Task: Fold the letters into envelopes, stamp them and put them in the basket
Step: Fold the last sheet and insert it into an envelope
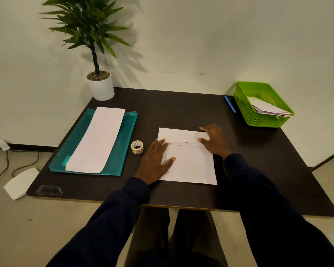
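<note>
letter (189, 164) on table (258, 160) centre, top edge folded down | left hand (154, 160) flat, fingers (159, 145) straight, pinning sheet, likely against slipping | right hand (213, 140) fingers spread, pressing crease | stamp roll (137, 147) just left | basket (245, 110) far right

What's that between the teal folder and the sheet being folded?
A small roll, likely stamps, sits on the table between the folder and the sheet, seen in the head view.

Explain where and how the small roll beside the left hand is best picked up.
Pinch the roll across its rim from above, probably with the left hand just right of it: it lies flat, hole up, with both sides free on the table.
</note>
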